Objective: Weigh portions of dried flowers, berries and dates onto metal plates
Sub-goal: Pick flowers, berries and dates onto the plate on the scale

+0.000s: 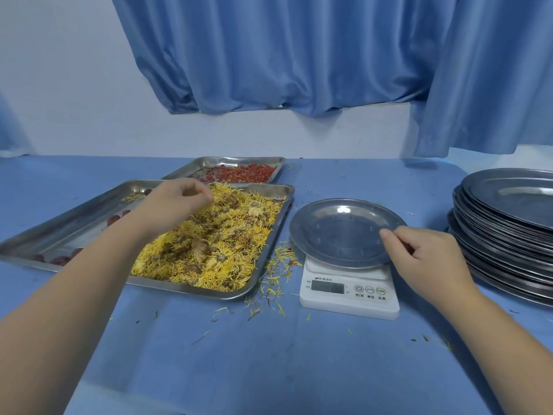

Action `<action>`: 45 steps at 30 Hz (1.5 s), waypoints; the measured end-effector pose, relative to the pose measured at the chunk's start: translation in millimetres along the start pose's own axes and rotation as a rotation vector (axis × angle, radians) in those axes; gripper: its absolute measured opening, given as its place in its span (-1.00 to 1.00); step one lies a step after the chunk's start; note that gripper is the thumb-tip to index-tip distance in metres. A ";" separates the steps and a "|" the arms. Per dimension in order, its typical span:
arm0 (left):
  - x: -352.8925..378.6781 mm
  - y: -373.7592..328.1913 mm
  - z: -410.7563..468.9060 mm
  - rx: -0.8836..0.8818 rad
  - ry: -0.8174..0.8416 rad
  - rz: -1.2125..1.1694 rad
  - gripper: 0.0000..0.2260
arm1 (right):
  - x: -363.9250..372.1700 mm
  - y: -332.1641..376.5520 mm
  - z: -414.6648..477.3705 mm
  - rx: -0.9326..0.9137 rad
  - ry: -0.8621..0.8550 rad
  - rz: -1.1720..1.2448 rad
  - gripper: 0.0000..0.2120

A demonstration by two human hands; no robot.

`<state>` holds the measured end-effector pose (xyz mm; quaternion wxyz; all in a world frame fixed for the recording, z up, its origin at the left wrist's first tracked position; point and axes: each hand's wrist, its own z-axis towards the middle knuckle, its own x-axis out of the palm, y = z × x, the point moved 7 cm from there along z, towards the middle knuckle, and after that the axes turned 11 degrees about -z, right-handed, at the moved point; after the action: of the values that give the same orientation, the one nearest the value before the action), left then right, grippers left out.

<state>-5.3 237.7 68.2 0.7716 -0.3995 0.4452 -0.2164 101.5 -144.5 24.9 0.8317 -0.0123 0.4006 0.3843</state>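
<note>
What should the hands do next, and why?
Probably the left hand should pinch up some yellow dried flowers and carry them to the round metal plate. That plate sits empty on the white kitchen scale, with the right hand holding its rim.

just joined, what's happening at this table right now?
A person is portioning by hand. The left hand reaches into the tray of dried flowers, fingers curled; whether it holds any is unclear. The right hand pinches the rim of an empty metal plate sitting on the scale. Nothing is weighed out yet.

blue curtain [299, 55], white wall [74, 85]
</note>
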 end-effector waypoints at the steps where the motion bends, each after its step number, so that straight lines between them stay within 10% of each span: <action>1: 1.8 0.5 0.4 -0.021 0.000 -0.036 -0.92 | 0.2 0.4 0.5 0.001 0.001 0.007 -0.56; 6: 37.3 -13.7 -1.2 -0.073 0.090 -0.218 -0.90 | -1.1 2.3 2.7 -0.005 -0.004 0.016 -0.55; 20: 212.0 -84.6 14.8 0.282 0.479 0.244 -0.80 | -9.2 -6.7 4.5 0.024 -0.026 0.008 -0.54; 30: 122.5 -73.0 6.9 0.428 0.380 0.381 -0.81 | -15.8 72.8 -9.5 -0.300 -0.136 0.028 -0.61; 45: -101.8 117.6 47.5 -0.161 0.004 0.559 -0.79 | 69.3 149.1 0.8 -0.142 0.037 0.108 -0.83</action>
<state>-18.9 397.2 38.9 0.7662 -0.3208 0.5554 0.0400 31.8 4.4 21.4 0.7992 -0.0566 0.3876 0.4559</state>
